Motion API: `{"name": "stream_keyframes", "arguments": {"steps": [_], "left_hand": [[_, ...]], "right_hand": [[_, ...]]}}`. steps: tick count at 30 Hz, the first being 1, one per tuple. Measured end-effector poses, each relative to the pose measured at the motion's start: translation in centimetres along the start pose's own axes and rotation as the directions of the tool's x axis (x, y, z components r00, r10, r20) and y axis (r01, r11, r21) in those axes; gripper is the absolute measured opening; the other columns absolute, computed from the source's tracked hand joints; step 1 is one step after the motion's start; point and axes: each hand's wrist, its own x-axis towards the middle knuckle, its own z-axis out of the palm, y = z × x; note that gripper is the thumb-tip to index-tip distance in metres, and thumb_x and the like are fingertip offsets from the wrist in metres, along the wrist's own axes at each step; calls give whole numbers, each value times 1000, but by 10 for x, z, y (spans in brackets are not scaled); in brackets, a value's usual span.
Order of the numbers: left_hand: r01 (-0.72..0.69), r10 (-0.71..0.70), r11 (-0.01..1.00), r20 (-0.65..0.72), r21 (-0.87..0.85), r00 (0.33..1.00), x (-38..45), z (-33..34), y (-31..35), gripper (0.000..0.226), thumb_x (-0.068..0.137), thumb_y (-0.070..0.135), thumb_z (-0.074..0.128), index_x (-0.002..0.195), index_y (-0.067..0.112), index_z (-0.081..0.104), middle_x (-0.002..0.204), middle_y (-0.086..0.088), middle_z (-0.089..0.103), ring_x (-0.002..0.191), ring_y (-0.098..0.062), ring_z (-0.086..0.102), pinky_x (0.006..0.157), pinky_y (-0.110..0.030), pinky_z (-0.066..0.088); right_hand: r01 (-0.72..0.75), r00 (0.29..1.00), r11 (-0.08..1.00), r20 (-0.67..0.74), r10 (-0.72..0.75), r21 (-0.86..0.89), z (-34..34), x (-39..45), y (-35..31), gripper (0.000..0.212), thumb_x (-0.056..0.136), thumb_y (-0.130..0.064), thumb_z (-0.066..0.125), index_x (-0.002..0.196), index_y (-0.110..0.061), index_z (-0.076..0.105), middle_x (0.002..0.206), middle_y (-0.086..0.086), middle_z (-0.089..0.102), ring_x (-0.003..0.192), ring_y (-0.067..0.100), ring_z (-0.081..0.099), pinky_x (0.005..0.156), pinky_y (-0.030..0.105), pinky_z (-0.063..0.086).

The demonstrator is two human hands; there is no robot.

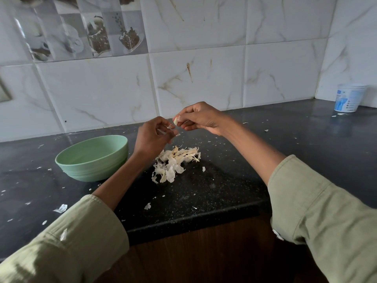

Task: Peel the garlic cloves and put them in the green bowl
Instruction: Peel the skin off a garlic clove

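My right hand [199, 117] pinches a small pale garlic clove [176, 120] above the black counter. Just left of it, my left hand [152, 135] has its fingers curled and pinches a thin flake of garlic skin [169, 126] near the clove. Below both hands lies a heap of white papery garlic skins [175, 163]. The green bowl [92, 158] stands on the counter to the left of my left forearm; what it holds is hidden by its rim.
Small skin flakes are scattered over the black counter [204, 193], whose front edge runs below the heap. A white plastic tub [349, 98] stands in the far right corner. Tiled wall closes the back and the right side.
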Motion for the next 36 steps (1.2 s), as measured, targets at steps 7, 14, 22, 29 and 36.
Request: {"name": "stream_keyframes", "arguments": {"steps": [7,14,22,29,36], "left_hand": [[4,-4,998,-16,57,1000,-1,1,4,21,88,34,84,88,17,72,75,1,76,62,-13,72,55,-22,52],[33,-31,997,-16,72,999,-2,0,3,17,93,22,81,78,16,74,68,0,75,60,-15,73,60,-28,59],[42,-39,996,35,-80,999,-2,-2,7,12,97,10,75,88,1,73,74,-12,76,62,-22,75,63,-35,65],[45,-39,989,46,-143,998,0,-1,4,9,96,7,75,90,0,74,76,-13,76,65,-20,74,65,-28,62],[26,-15,984,59,-177,998,0,-1,3,5,97,4,73,94,0,74,78,-12,77,68,-17,73,65,-23,59]], "right_hand": [[52,998,989,30,-49,-140,6,-1,3,19,91,-9,77,105,4,76,97,18,78,86,19,74,77,27,61],[156,987,966,64,-146,-207,9,-2,5,25,88,-16,82,102,3,77,96,21,77,83,17,73,80,28,61],[96,995,990,51,-91,-101,9,-1,6,19,87,-15,81,95,0,75,82,10,75,72,11,72,71,24,61],[-73,995,994,78,67,87,8,0,6,12,89,-14,79,93,-4,73,80,5,75,66,6,68,64,19,57],[-277,955,922,184,233,269,6,-3,2,11,96,-13,70,92,-3,70,79,3,71,65,6,65,61,16,58]]}}
